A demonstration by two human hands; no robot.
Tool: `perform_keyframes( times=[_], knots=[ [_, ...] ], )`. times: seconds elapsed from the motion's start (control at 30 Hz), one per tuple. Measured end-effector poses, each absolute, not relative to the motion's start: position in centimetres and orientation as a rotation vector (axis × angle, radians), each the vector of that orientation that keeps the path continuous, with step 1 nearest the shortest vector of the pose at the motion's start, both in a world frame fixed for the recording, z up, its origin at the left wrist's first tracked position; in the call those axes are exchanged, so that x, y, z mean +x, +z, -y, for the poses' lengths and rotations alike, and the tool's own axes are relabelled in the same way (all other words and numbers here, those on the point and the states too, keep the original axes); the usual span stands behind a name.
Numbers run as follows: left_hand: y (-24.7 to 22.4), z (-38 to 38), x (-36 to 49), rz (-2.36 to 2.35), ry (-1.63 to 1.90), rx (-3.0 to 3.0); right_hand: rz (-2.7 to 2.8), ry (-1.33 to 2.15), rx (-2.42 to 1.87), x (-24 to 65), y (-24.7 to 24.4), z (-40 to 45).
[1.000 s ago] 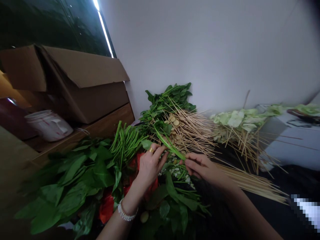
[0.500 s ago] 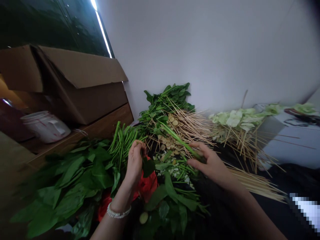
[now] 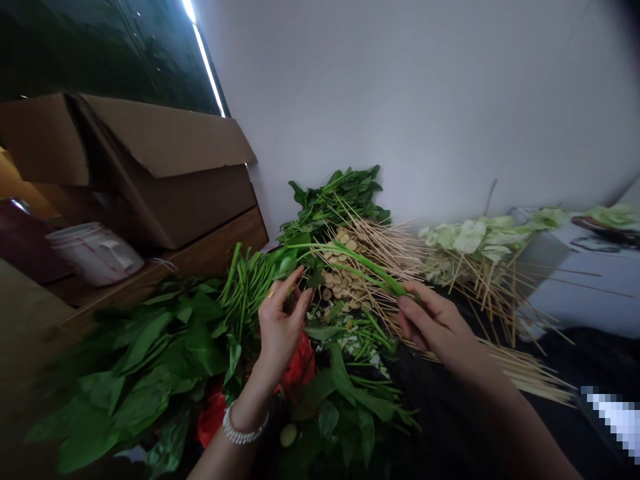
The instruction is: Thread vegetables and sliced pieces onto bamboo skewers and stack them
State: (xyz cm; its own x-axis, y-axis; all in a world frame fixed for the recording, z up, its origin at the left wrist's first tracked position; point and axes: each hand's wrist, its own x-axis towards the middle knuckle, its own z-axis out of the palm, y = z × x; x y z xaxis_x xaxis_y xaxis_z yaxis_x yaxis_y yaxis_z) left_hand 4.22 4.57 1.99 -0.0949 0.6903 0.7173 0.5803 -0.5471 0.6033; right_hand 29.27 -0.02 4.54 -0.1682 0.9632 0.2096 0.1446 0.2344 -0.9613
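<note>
My right hand (image 3: 443, 323) is closed on the cut ends of a few leafy green stems (image 3: 373, 267), which point left across the pile. My left hand (image 3: 280, 327), wearing a ring and a beaded bracelet, has thumb and index finger apart close to the leaves at the other end of those stems. Whether a fingertip touches a leaf I cannot tell. Below both hands lie short green stem pieces and pale scraps (image 3: 365, 350). A heap of large-leafed greens (image 3: 165, 360) spreads left of my left hand, and loose leaves (image 3: 350, 407) lie between my forearms.
Skewered round slices (image 3: 345, 283) with their sticks sit behind the hands, and skewered greens (image 3: 345, 190) lean against the wall. Skewered cabbage (image 3: 470, 237) and bare skewers (image 3: 530, 377) are at right. A cardboard box (image 3: 185, 193) and a white mug (image 3: 95, 253) stand at left.
My left hand has opened from a pinch and turned. My right hand has shifted slightly right and down, and the stems it holds now lie flatter, with their leaves near my left hand.
</note>
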Motion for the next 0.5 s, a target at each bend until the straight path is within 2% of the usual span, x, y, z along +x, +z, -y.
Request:
perform_keyframes(
  times=[0.27,0.5],
  knots=[
    [1.49,-5.75,4.39,-1.445,1.579,2.192,1.505,1.27,-1.027,29.44,4.82,0.49],
    [0.98,-5.47,4.53,-1.419,1.405,2.367,1.5,1.225,-1.019,29.45,4.71,0.19]
  ],
)
